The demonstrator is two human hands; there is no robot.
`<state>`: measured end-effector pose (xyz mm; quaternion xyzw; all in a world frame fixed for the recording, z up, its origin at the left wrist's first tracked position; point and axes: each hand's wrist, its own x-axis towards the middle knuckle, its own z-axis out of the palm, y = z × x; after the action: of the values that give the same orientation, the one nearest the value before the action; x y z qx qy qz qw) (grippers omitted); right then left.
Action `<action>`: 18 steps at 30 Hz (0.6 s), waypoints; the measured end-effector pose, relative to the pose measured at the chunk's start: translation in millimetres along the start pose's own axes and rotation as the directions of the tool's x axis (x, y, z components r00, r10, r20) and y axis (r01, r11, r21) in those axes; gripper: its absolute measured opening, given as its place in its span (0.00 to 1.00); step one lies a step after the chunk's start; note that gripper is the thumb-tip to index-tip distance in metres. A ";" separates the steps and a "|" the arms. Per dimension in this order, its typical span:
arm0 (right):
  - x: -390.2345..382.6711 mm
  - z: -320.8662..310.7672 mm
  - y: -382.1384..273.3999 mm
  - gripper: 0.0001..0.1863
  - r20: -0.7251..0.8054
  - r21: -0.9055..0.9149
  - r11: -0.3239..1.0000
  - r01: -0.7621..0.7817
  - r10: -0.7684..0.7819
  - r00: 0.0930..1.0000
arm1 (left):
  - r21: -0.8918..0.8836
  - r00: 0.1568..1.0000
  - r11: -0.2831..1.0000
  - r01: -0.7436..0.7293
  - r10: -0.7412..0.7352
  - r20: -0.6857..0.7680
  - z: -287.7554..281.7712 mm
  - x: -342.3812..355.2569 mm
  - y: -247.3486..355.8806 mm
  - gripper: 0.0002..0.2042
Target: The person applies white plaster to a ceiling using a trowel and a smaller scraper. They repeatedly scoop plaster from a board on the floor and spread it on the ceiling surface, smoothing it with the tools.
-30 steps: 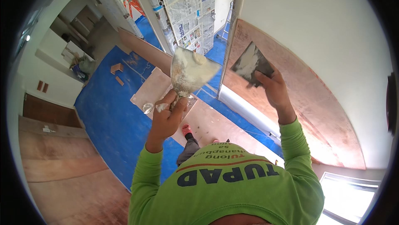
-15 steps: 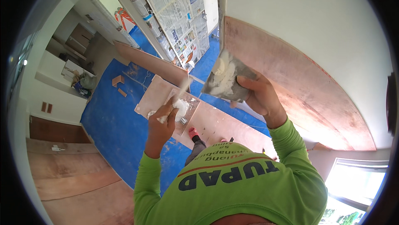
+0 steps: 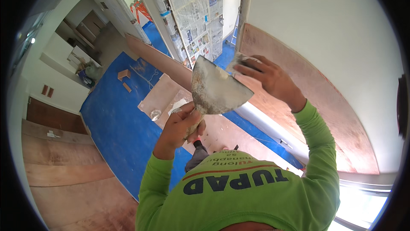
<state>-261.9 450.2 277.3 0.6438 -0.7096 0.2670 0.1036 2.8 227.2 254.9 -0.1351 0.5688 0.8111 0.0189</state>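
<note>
Gripping one tool in each hand, a person in a green long-sleeved shirt [image 3: 239, 207] works above a floor spread with blue sheeting [image 3: 115, 124]. The left hand [image 3: 178, 126] is clenched around the handle of one broad scraper [image 3: 220, 88], its flared blade raised and smeared off-white. The right hand [image 3: 275, 79], fingers laid across the face, grasps one smaller flat blade [image 3: 234, 63], blurred and streaked white, just beyond the scraper's upper edge; whether the two blades touch cannot be told. Below, one pinkish wooden platform [image 3: 158, 92] bears one patch of white paste [image 3: 177, 105], partly hidden by the left hand, and one clear, rounded object [image 3: 156, 114]. Two wood pieces lie on the sheeting: one angular block [image 3: 124, 74] and one short strip [image 3: 127, 87]. Behind stands one newspaper-covered panel [image 3: 196, 22]; at left, two small brown rectangles [image 3: 48, 90] mark a pale wall [image 3: 60, 98].
</note>
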 end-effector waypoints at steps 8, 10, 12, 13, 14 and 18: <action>-2.7 3.1 -36.5 0.25 0.300 0.940 -0.285 -0.190 0.421 0.856 | 0.657 0.721 0.615 -0.435 0.675 -0.154 -13.3 25.9 -13.7 0.11; 4.6 15.8 -49.9 0.25 0.371 0.871 -0.447 -0.201 0.333 0.867 | 0.790 0.607 0.401 -0.464 0.793 -0.046 -26.1 35.5 -28.6 0.09; 11.2 25.1 -58.7 0.25 0.428 0.759 -0.622 -0.192 0.255 0.867 | 0.882 0.522 0.208 -0.423 0.851 0.049 -39.4 42.5 -47.0 0.09; 16.5 26.1 -60.3 0.25 0.428 0.698 -0.692 -0.183 0.199 0.882 | 0.925 0.254 -0.077 -0.372 0.950 0.181 -39.4 48.3 -59.2 0.08; 22.9 26.8 -62.1 0.26 0.402 0.662 -0.730 -0.170 0.155 0.902 | 0.879 0.311 -0.477 0.008 0.836 0.452 -47.6 44.9 -63.8 0.13; 53.3 -13.8 -71.4 0.27 0.189 0.925 -0.380 -0.026 0.400 0.897 | 0.856 0.288 -0.517 0.001 0.820 0.495 -64.4 49.8 -55.2 0.15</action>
<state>-203.4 409.6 332.5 0.2647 -0.2848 0.8131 -0.4332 -22.3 180.8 171.9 0.0175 0.8668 -0.1076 -0.4865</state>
